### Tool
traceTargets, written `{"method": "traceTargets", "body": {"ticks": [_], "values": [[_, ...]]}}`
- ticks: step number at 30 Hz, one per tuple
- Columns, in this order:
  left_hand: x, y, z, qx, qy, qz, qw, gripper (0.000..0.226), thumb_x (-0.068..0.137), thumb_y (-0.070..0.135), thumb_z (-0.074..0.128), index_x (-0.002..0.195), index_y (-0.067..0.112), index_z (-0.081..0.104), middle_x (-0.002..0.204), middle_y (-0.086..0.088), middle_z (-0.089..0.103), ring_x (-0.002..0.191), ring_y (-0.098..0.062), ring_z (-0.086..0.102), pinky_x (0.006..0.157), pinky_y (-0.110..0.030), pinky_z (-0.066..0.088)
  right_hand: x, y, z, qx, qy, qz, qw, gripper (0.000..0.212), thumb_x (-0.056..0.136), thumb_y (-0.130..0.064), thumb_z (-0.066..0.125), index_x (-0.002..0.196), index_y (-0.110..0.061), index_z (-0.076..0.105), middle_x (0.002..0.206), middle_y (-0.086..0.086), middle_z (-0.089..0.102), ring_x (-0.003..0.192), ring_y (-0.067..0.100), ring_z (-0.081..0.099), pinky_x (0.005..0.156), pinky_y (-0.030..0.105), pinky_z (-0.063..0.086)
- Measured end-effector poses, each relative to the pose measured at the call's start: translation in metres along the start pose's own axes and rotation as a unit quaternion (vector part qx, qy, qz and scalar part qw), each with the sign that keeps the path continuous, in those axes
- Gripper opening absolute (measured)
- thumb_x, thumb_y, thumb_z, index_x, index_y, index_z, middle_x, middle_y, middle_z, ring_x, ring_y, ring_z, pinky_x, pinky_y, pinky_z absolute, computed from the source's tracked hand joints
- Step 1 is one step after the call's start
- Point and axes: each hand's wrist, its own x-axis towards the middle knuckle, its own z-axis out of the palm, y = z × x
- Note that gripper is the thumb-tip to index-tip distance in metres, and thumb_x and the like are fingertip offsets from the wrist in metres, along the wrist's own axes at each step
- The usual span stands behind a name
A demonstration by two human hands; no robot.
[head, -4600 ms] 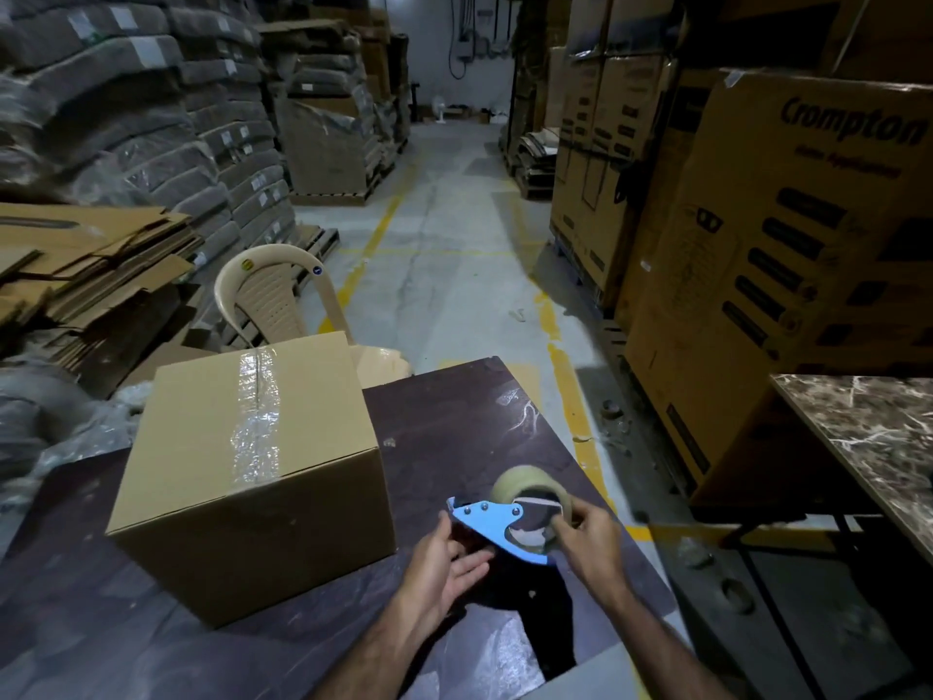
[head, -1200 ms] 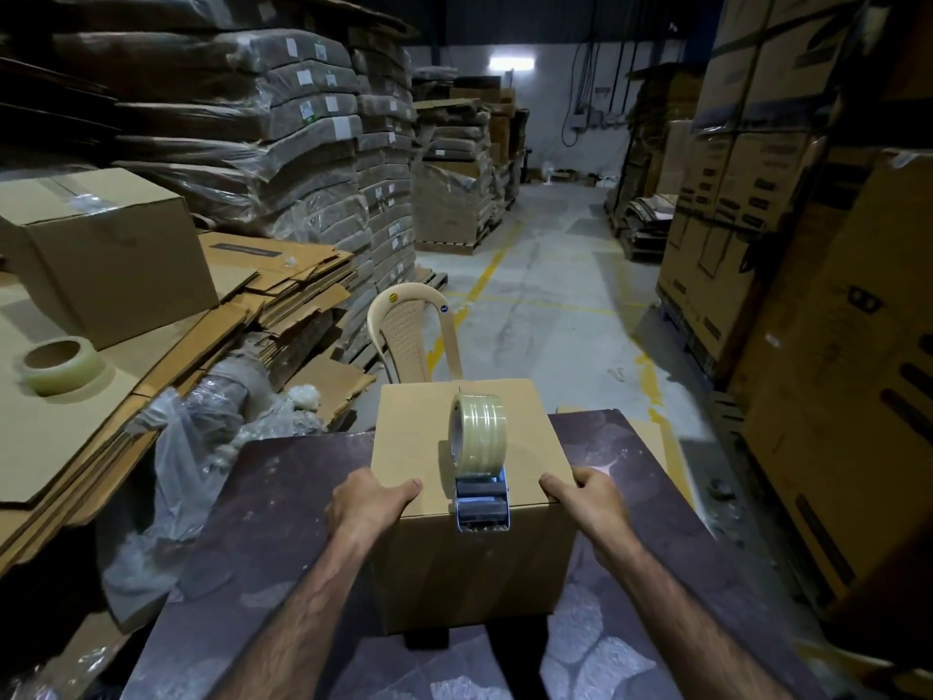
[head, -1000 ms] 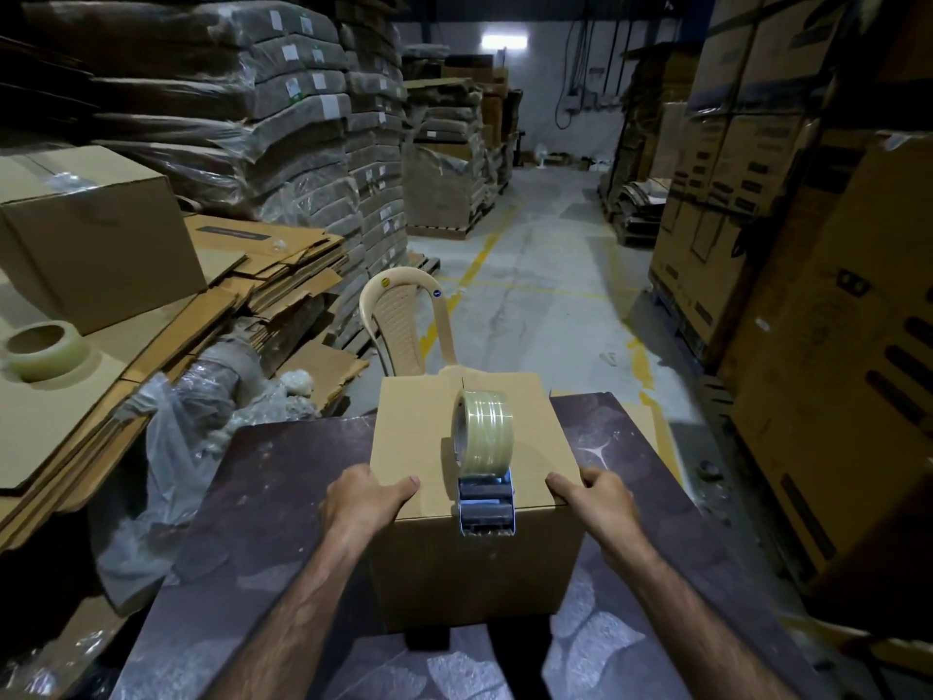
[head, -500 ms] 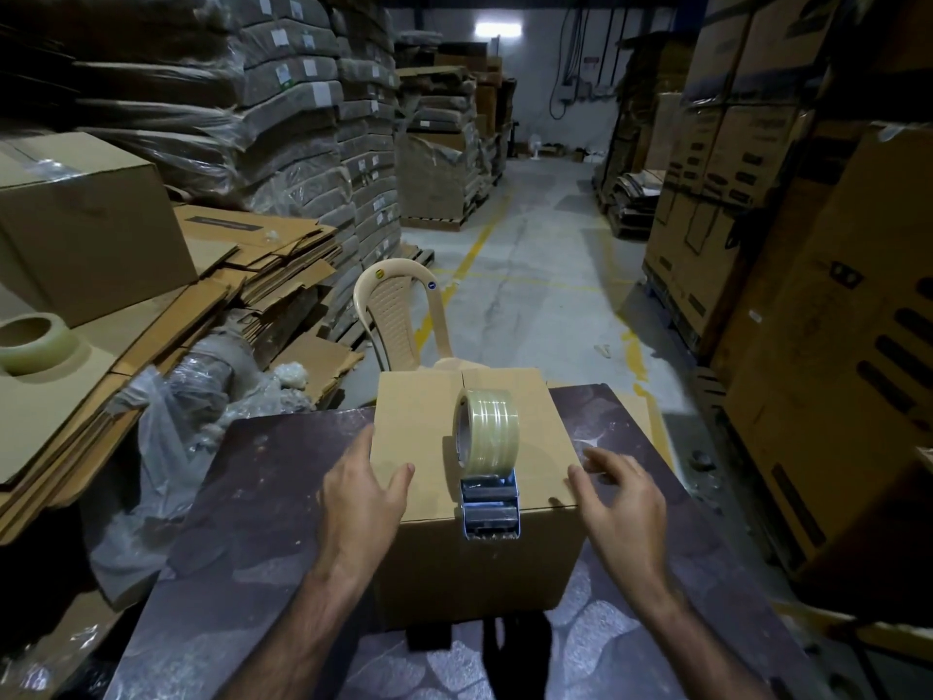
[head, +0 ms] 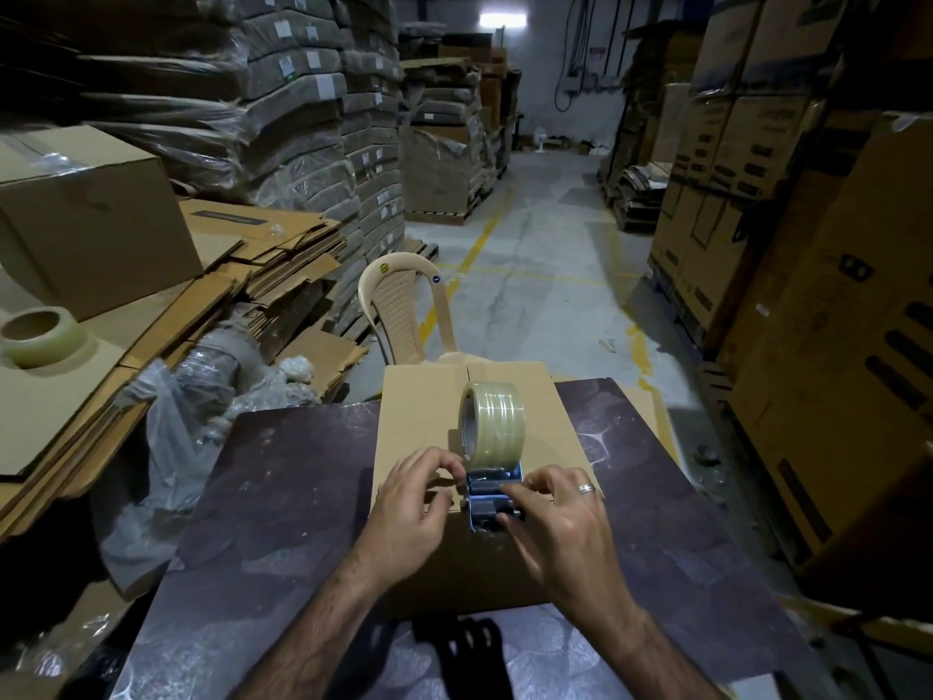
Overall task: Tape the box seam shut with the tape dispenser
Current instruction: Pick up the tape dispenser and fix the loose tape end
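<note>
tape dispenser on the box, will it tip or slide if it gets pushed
Probably tippy: the tape dispenser stands narrow, its roll upright on edge, so a sideways push may topple it. The frame that the right hand pinches looks metal, so likely rigid. It should slide along the smooth box top.

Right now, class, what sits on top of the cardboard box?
A blue tape dispenser carrying a clear tape roll, pinched by the left hand and right hand. It covers the seam beneath, except the far end.
</note>
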Motion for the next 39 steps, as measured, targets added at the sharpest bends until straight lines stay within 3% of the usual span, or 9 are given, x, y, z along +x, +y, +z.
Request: {"method": "traceTargets", "body": {"ticks": [4,8,11,14,18,23,27,35,39], "values": [[0.007,-0.001,-0.001,-0.071,0.002,-0.022,0.997,0.023,0.094,0.003,0.051,0.098,0.026,0.051,0.114,0.009,0.062,0.112,0.003,0.056,0.09,-0.015,0.048,0.004,-0.003,0.0,-0.011,0.012,-0.012,1.0,0.022,0.07,-0.024,0.082,0.088,-0.021,0.07,0.081,-0.001,0.059,0.075,0.018,0.053,0.058,0.031,0.043],[0.016,-0.003,0.0,-0.087,0.008,-0.019,0.996,0.019,0.095,0.008,0.053,0.106,0.023,0.056,0.115,0.008,0.061,0.112,0.001,0.054,0.088,-0.016,0.049,0.008,-0.005,0.0,-0.006,0.016,-0.008,1.0,0.013,0.072,-0.023,0.081,0.082,-0.02,0.072,0.08,-0.001,0.06,0.074,0.019,0.053,0.056,0.033,0.044],[0.024,-0.001,0.0,-0.139,-0.012,-0.047,0.989,0.015,0.095,0.023,0.054,0.11,0.025,0.058,0.113,0.01,0.062,0.11,-0.004,0.057,0.087,-0.023,0.053,0.009,-0.005,0.001,-0.002,0.016,-0.007,1.0,0.005,0.076,-0.025,0.074,0.079,-0.021,0.072,0.079,-0.002,0.059,0.073,0.019,0.052,0.056,0.032,0.042],[0.031,0.0,0.003,-0.136,-0.038,-0.058,0.988,0.03,0.087,0.045,0.059,0.111,0.028,0.059,0.112,0.013,0.063,0.109,0.0,0.057,0.087,-0.024,0.054,0.008,-0.005,0.002,0.003,0.013,-0.004,1.0,0.005,0.077,-0.027,0.07,0.077,-0.022,0.072,0.078,-0.003,0.059,0.071,0.02,0.052,0.056,0.033,0.042],[0.039,-0.002,0.011,-0.13,-0.046,-0.062,0.989,0.039,0.083,0.054,0.063,0.11,0.028,0.063,0.11,0.01,0.066,0.109,-0.007,0.061,0.087,-0.034,0.057,0.007,-0.005,0.002,0.0,0.01,-0.003,1.0,0.005,0.077,-0.027,0.069,0.076,-0.023,0.072,0.078,-0.004,0.06,0.071,0.019,0.053,0.058,0.029,0.036],[0.048,-0.015,0.017,-0.033,-0.06,-0.075,0.995,0.06,0.069,0.083,0.051,0.11,0.04,0.062,0.111,0.01,0.063,0.104,-0.007,0.061,0.093,-0.046,0.051,0.007,-0.006,0.003,0.009,0.017,-0.005,1.0,0.002,0.076,-0.025,0.07,0.075,-0.023,0.071,0.079,-0.004,0.06,0.073,0.019,0.054,0.058,0.03,0.037],[0.05,-0.008,0.018,0.029,-0.047,-0.067,0.996,0.059,0.073,0.08,0.041,0.11,0.039,0.062,0.104,0.014,0.06,0.104,-0.01,0.056,0.097,-0.049,0.044,0.007,-0.005,0.002,0.014,0.015,-0.005,1.0,0.003,0.073,-0.023,0.073,0.074,-0.023,0.07,0.078,-0.004,0.06,0.072,0.018,0.054,0.058,0.031,0.039],[0.047,-0.009,0.024,-0.019,-0.018,-0.071,0.997,0.038,0.073,0.083,0.041,0.096,0.058,0.057,0.1,0.022,0.059,0.103,-0.01,0.058,0.096,-0.051,0.046,0.007,-0.005,0.005,0.005,0.009,-0.011,1.0,0.004,0.072,-0.022,0.071,0.073,-0.019,0.069,0.078,-0.003,0.061,0.074,0.018,0.056,0.059,0.03,0.038],[0.045,-0.007,0.023,-0.031,-0.014,-0.068,0.997,0.051,0.075,0.079,0.044,0.105,0.043,0.062,0.097,0.022,0.057,0.103,-0.011,0.057,0.095,-0.05,0.047,0.006,-0.004,0.008,0.007,0.002,-0.018,1.0,0.008,0.076,-0.023,0.064,0.073,-0.017,0.066,0.08,-0.002,0.06,0.074,0.02,0.056,0.058,0.033,0.043]]}}
